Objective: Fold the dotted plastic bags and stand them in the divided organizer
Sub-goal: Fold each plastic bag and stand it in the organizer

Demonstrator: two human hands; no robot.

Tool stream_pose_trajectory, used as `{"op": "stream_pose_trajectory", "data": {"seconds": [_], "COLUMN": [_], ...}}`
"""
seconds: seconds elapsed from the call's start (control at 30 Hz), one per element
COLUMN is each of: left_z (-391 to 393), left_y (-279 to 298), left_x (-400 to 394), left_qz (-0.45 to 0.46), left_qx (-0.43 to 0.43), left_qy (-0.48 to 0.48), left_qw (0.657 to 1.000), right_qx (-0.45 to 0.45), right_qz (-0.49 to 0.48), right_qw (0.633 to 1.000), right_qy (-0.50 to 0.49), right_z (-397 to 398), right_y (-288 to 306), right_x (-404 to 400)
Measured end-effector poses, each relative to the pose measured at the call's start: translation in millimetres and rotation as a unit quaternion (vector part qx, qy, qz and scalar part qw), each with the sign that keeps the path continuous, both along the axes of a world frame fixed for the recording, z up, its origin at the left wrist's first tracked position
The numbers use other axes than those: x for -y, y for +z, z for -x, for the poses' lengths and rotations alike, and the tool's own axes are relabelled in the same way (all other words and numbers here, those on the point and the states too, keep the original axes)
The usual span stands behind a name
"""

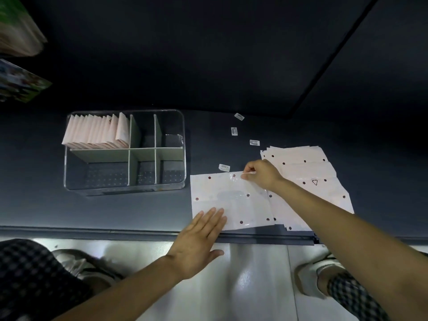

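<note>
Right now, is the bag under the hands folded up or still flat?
Flat. The bag lies spread on the table, left hand pressing it, right hand pinching its top edge.

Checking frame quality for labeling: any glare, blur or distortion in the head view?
Head view: wide-angle bend curves the table edge; glare sheens the middle of the flat bag under the left hand and right hand; bright reflection on the floor; far background dark; stacked items at top left motion-blurred; folded bags in the organizer sharp.
</note>
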State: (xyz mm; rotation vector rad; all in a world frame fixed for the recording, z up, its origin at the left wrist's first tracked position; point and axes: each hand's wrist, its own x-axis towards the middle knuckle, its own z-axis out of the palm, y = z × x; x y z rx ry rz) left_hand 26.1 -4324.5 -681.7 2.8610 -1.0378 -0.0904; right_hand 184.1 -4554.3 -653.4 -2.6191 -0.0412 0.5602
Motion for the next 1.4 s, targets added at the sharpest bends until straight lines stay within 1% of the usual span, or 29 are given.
{"op": "stream_pose_trajectory", "data": {"seconds": [0.1, 0.2, 0.27, 0.3, 0.33, 0.37, 0.43, 0.47, 0.5, 0.53, 0.57, 0.6, 0.63, 0.7, 0.8, 0.9, 1.03, 1.1, 1.17, 1.23, 1.33, 1.4], "left_z": [6.0, 9.2, 11.2, 12.0, 12.4, 11.6, 8.0, 6.0, 3.9, 2.1, 0.3, -0.9, -1.6, -2.6, -5.2, -8.7, -11.8, -16.3, -20.4, -25.4, -31.0, -38.2], "left_y": [-8.2, -10.4, -12.2, -13.7, -16.9, -18.6, -15.2, -13.4, -12.9, -14.5, -14.6, -14.7, -13.8, -9.2, -6.6, -4.3, 0.6, 2.9, 4.4, 7.6, 16.1, 18.4], "left_x": [-2.0, -2.5, -0.6, -0.2, -0.2, -0.9, -2.7, -3.6, -4.9, -6.0, -6.8, -8.7, -10.9, -15.3, -19.7, -21.5, -22.0, -20.4, -19.9, -20.8, -27.0, -30.5], "left_qz": [-0.021, -0.033, -0.043, -0.050, -0.052, -0.057, -0.067, -0.066, -0.051, -0.018, 0.028, 0.085, 0.143, 0.209, 0.218, 0.205, 0.170, 0.173, 0.188, 0.210, 0.253, 0.312], "left_qx": [-0.001, -0.012, -0.033, -0.039, -0.035, -0.036, -0.042, -0.033, -0.042, -0.063, -0.104, -0.138, -0.152, -0.155, -0.155, -0.136, -0.056, -0.088, -0.145, -0.180, -0.235, -0.271], "left_qy": [-0.007, 0.012, 0.030, 0.028, 0.022, 0.018, 0.020, 0.022, 0.019, 0.016, 0.029, 0.058, 0.086, 0.114, 0.134, 0.132, 0.079, 0.105, 0.141, 0.161, 0.211, 0.262], "left_qw": [1.000, 0.999, 0.998, 0.998, 0.998, 0.998, 0.997, 0.997, 0.998, 0.998, 0.994, 0.985, 0.974, 0.959, 0.954, 0.960, 0.981, 0.975, 0.961, 0.948, 0.915, 0.872], "right_qx": [0.024, 0.126, 0.194, 0.203, 0.197, 0.185, 0.154, 0.138, 0.125, 0.117, 0.115, 0.114, 0.113, 0.123, 0.177, 0.242, 0.270, 0.233, 0.157, 0.078, -0.003, -0.078], "right_qz": [-0.030, -0.051, -0.065, -0.082, -0.091, -0.079, -0.004, 0.044, 0.090, 0.119, 0.128, 0.115, 0.087, 0.040, 0.048, 0.074, 0.086, 0.074, 0.049, 0.013, -0.097, -0.196], "right_qw": [0.998, 0.983, 0.971, 0.971, 0.976, 0.978, 0.966, 0.955, 0.947, 0.944, 0.946, 0.955, 0.965, 0.975, 0.967, 0.950, 0.938, 0.951, 0.972, 0.983, 0.990, 0.977], "right_qy": [-0.052, -0.127, -0.128, -0.095, -0.034, 0.047, 0.207, 0.258, 0.282, 0.285, 0.273, 0.248, 0.218, 0.180, 0.178, 0.184, 0.199, 0.189, 0.170, 0.165, 0.106, 0.037], "right_z": [5.7, 16.9, 32.7, 44.8, 59.3, 76.2, 112.1, 126.7, 137.7, 145.7, 150.1, 151.7, 151.9, 149.3, 143.7, 137.7, 136.2, 135.0, 130.4, 121.6, 104.4, 92.4], "right_y": [-2.7, -2.2, -0.2, 0.0, -1.3, -5.1, -15.8, -20.6, -25.3, -29.3, -31.5, -31.7, -30.0, -24.4, -17.9, -10.2, -9.1, -10.6, -11.2, -8.2, 5.2, 15.9], "right_x": [-2.2, -8.7, -11.3, -10.9, -9.6, -7.2, -0.2, 4.3, 9.5, 14.5, 19.0, 22.8, 25.0, 26.4, 24.7, 18.5, 13.0, 12.7, 14.7, 19.3, 25.5, 28.3]}}
